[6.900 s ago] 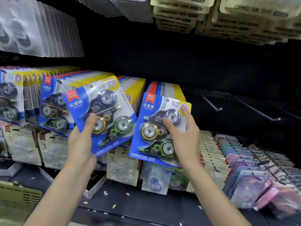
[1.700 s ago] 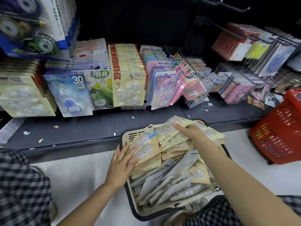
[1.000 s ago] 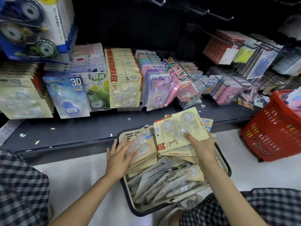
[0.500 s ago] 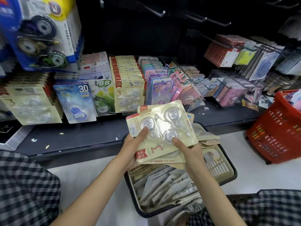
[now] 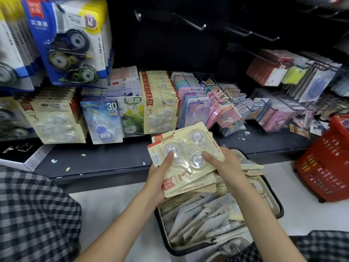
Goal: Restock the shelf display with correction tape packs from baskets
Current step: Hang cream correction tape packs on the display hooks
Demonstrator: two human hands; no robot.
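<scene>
both hands grasp a small stack of cream correction tape packs (image 5: 186, 157) above the beige basket (image 5: 272, 197): the left hand (image 5: 158, 178) grips the lower left edge with its thumb on a blister, the right hand (image 5: 224, 163) pinches the right side. more packs lie loose in the basket, which sits on the pale floor (image 5: 117, 201) in front of a dark shelf (image 5: 105, 161). matching cream packs (image 5: 160, 114) hang just behind, between a green "88" pack (image 5: 132, 114) and pastel packs (image 5: 200, 110). a red basket (image 5: 326, 163) stands to the right, bare hooks (image 5: 190, 21) overhead.
</scene>
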